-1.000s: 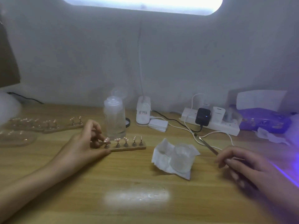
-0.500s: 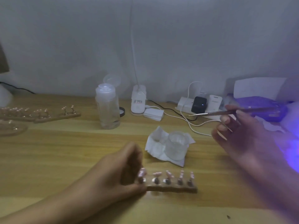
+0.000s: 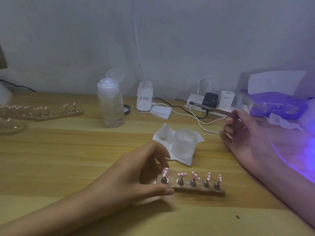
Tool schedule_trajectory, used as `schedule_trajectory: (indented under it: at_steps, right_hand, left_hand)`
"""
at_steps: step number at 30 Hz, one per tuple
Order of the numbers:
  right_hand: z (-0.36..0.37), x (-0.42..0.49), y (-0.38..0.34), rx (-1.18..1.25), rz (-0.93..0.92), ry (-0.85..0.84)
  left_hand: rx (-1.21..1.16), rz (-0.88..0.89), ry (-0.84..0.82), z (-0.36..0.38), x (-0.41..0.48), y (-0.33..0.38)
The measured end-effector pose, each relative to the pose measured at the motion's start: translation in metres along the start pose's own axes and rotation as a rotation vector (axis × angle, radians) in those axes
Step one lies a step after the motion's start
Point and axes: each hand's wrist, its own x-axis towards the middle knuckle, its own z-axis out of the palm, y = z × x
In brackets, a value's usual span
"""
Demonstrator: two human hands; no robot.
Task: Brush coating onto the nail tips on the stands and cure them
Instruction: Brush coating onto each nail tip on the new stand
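Observation:
A narrow wooden stand (image 3: 196,189) with several pink nail tips (image 3: 182,175) on metal posts lies on the wooden desk near the front. My left hand (image 3: 136,174) grips the stand's left end between thumb and fingers. My right hand (image 3: 243,133) is raised at the right and holds a thin brush (image 3: 213,108) that points left over the power strip. A small clear jar (image 3: 185,143) stands on a white tissue just behind the stand. Violet light from the curing lamp (image 3: 303,150) glows at the right edge; the lamp itself is out of view.
More nail-tip stands (image 3: 51,111) lie at the far left. A clear pump bottle (image 3: 110,104) stands behind the middle. A white device (image 3: 144,99), a power strip with plugs (image 3: 211,101), loose cables and a purple box (image 3: 279,106) line the back wall.
My left hand has pulled the stand from beside the pump bottle toward the desk's front. My right hand has lifted the brush off the desk and holds it level.

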Motion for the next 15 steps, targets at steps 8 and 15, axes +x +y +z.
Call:
schedule_trajectory:
  at_steps: [8,15]
  right_hand:
    - [0.003,-0.006,-0.002,-0.108,-0.047,0.043]
    - [0.008,-0.017,0.001,-0.364,-0.265,-0.041]
  left_hand:
    - [-0.073,-0.013,0.014,-0.004,0.004,-0.001]
    - [0.065,0.136,0.064,-0.001,-0.002,0.003]
